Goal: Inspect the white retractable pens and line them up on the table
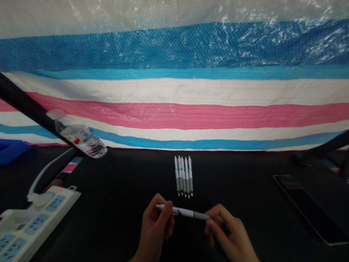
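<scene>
Between my two hands a white and grey ballpoint pen is held almost level, low over the black table. My left hand pinches its white push-button end between thumb and fingers. At the grey tip end, my right hand grips with its fingertips, which cover the point. Just beyond the hands, several matching pens lie side by side in a row, their tips towards me.
A white power strip with a plugged-in cable lies at the left, near a clear plastic bottle and a blue container. On the right rests a dark phone. Striped sheeting hangs behind the black table.
</scene>
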Demonstrator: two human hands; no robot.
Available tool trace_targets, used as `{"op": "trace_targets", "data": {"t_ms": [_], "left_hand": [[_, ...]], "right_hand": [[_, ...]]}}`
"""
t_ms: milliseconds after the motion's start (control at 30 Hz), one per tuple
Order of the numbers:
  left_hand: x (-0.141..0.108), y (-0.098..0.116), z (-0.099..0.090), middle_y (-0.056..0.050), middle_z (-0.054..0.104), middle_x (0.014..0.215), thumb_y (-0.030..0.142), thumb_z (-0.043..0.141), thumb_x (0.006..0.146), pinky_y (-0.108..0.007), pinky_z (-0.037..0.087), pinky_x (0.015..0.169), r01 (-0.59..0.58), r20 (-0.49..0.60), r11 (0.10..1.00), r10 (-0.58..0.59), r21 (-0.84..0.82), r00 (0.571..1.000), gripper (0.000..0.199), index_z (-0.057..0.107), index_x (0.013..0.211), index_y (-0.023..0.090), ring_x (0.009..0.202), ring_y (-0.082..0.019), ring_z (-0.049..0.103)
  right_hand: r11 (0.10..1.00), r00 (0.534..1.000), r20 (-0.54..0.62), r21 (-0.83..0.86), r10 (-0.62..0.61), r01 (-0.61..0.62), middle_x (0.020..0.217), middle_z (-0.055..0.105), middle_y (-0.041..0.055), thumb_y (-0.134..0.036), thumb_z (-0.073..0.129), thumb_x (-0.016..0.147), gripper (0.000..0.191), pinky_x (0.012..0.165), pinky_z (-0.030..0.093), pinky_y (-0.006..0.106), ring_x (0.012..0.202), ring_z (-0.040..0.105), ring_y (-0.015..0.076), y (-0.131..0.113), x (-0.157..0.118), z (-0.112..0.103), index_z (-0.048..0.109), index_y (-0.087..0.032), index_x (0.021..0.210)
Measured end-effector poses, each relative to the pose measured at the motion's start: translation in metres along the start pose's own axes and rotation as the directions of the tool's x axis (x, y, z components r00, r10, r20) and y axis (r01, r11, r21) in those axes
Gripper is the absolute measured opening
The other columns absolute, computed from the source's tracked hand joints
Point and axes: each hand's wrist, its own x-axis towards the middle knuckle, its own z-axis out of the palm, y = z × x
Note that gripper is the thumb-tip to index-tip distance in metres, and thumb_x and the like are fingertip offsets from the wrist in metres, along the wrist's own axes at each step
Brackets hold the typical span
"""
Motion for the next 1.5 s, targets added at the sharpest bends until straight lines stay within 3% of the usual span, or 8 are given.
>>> {"op": "trace_targets", "data": {"t_ms": [67,200,433,567,833,1067,1300,1500], "left_hand": [[0.0,0.002,0.001,0.007,0.048,0.046,0.06,0.074,0.073,-0.013,0.026,0.036,0.004,-0.006,1.0,-0.004,-0.007,1.0,0.048,0.048,0.066,0.019,0.037,-0.004,0.038],[0.001,0.004,0.001,0.008,0.049,0.047,0.059,0.074,0.073,-0.013,0.027,0.036,-0.002,-0.012,1.0,0.002,-0.018,1.0,0.048,0.048,0.067,0.02,0.038,-0.004,0.038],[0.003,-0.002,-0.002,0.008,0.048,0.049,0.058,0.07,0.078,-0.013,0.027,0.037,-0.005,0.016,1.0,0.005,0.012,1.0,0.044,0.05,0.072,0.02,0.039,-0.005,0.038],[0.005,-0.002,-0.001,0.007,0.048,0.052,0.05,0.072,0.081,-0.015,0.03,0.041,-0.038,0.07,0.999,0.038,0.007,0.997,0.035,0.055,0.076,0.019,0.044,-0.006,0.039],[0.013,0.007,-0.002,-0.005,0.07,0.09,0.032,0.073,0.083,-0.03,0.052,0.081,-0.114,0.19,0.993,0.115,-0.016,0.975,0.021,0.067,0.099,0.019,0.088,-0.02,0.066],[0.023,0.022,-0.003,0.0,0.066,0.08,0.031,0.074,0.081,-0.031,0.057,0.066,-0.233,0.22,0.971,0.217,0.048,0.951,0.065,0.044,0.138,0.024,0.066,-0.017,0.065],[0.029,0.02,-0.003,0.002,0.065,0.075,0.026,0.074,0.08,-0.032,0.058,0.064,-0.204,0.23,0.978,0.192,0.032,0.954,0.045,0.052,0.119,0.023,0.066,-0.018,0.067],[0.032,0.022,-0.001,0.003,0.066,0.077,0.027,0.075,0.079,-0.033,0.058,0.064,-0.183,0.194,0.983,0.18,-0.002,0.964,0.05,0.049,0.121,0.025,0.066,-0.018,0.067]], "right_hand": [[0.999,0.999,0.034,-0.032,-0.027,0.028,0.068,0.067,0.0028,-0.052,0.039,0.099,0.04,0.05,0.043,0.022,0.052,0.062,0.0127,-0.001,0.001,-0.001,0.059,-0.02,0.087],[0.996,1.0,-0.015,-0.083,-0.028,0.026,0.08,0.069,0.0025,-0.052,0.047,0.096,0.033,0.054,0.046,0.022,0.056,0.063,0.0127,0.002,0.002,-0.002,0.055,-0.022,0.108],[0.951,0.986,0.072,-0.262,-0.149,0.163,0.062,0.051,-0.0037,-0.043,0.041,0.1,0.033,0.051,0.037,0.02,0.053,0.052,0.0106,0.005,0.0,-0.004,0.055,-0.021,0.08],[0.942,0.99,0.062,-0.305,-0.127,0.14,0.06,0.047,-0.0037,-0.043,0.04,0.1,0.037,0.05,0.035,0.021,0.052,0.049,0.0106,0.001,0.0,-0.002,0.051,-0.021,0.073],[0.941,0.976,0.218,-0.327,-0.021,0.093,0.075,0.06,-0.0005,-0.035,0.049,0.095,0.023,0.057,0.041,0.022,0.063,0.057,0.0139,-0.005,0.005,0.004,0.06,-0.022,0.111],[0.941,0.976,0.215,-0.321,-0.035,0.105,0.076,0.064,0.0003,-0.037,0.044,0.098,0.033,0.055,0.041,0.023,0.061,0.058,0.0138,-0.003,0.004,0.004,0.054,-0.023,0.126],[0.934,0.977,0.21,-0.341,-0.035,0.107,0.074,0.063,0.0004,-0.035,0.044,0.097,0.032,0.055,0.039,0.023,0.06,0.057,0.0139,-0.005,0.002,0.005,0.056,-0.022,0.124],[0.932,0.98,0.183,-0.336,-0.074,0.134,0.074,0.064,0.0003,-0.035,0.045,0.097,0.03,0.056,0.04,0.024,0.061,0.058,0.0143,-0.006,0.002,0.005,0.059,-0.023,0.121]]}}
